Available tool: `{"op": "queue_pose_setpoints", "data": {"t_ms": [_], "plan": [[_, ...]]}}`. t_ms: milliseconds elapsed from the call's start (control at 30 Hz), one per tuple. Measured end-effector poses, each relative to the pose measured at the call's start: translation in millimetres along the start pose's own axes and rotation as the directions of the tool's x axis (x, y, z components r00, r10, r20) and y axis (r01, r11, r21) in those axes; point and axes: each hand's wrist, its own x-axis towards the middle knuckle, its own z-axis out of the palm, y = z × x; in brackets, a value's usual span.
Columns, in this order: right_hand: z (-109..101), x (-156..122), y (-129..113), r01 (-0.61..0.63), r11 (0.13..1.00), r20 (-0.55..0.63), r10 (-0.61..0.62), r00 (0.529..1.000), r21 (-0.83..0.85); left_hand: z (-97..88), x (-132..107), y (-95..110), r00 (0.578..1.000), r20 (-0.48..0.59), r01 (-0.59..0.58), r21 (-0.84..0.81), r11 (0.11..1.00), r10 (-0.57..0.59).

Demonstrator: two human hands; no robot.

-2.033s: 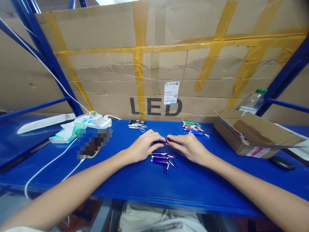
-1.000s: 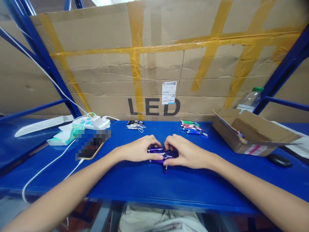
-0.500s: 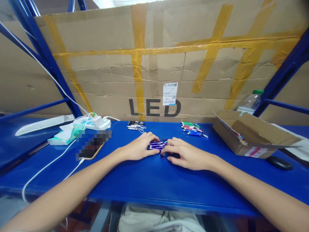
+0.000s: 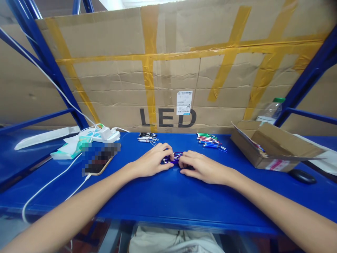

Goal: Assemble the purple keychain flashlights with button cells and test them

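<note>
In the middle of the blue table, several slim purple metal tubes with carabiner clips (image 4: 172, 160), like keychain flashlights, lie side by side. My left hand (image 4: 152, 160) curls round their left ends, with the thumb in front and fingers behind. From the other side, my right hand (image 4: 201, 166) closes on the clip ends with bent fingers. The fingers hide much of the tubes. Behind lie black and silver tubes with clips (image 4: 147, 137) on the left. Green, red and blue ones (image 4: 210, 141) are lined up on the right.
An open cardboard box (image 4: 271, 147) stands at the right, with a black mouse (image 4: 302, 176) before it and a green-capped bottle (image 4: 271, 110) behind. At left are a phone (image 4: 102, 160), tissue pack (image 4: 64, 151), power strip (image 4: 91, 133) and white cables. A large cardboard sheet (image 4: 118, 91) closes the back.
My right fingers have drawn in more tightly at the clip ends. My left fingers have bent farther over the purple tubes. The view has shifted slightly.
</note>
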Motion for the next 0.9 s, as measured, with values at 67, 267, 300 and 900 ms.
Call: {"op": "queue_pose_setpoints", "data": {"t_ms": [67, 267, 300, 900], "plan": [[-0.2, 0.6, -1.4, -0.014, 0.999, -0.005, 0.014, 1.000, -0.030, -0.3, 0.0, 2.3, 1.000, -0.012, 0.000, 0.004, 1.000, 0.000], [2.3, 1.9, -0.9, -0.124, 0.987, -0.041, 0.120, 0.992, -0.098, -1.2, -1.2, 4.9, 1.000, -0.014, 0.001, 0.012, 1.000, -0.001], [2.9, 2.2, -0.7, -0.145, 0.984, -0.038, 0.142, 0.989, -0.101, -1.0, -1.3, 4.8, 1.000, -0.015, 0.003, 0.008, 1.000, -0.003], [17.2, 8.7, 3.6, -0.279, 0.960, -0.094, 0.277, 0.956, -0.012, 3.8, -1.8, 2.2, 0.999, -0.014, 0.044, 0.005, 0.999, -0.044]]}}
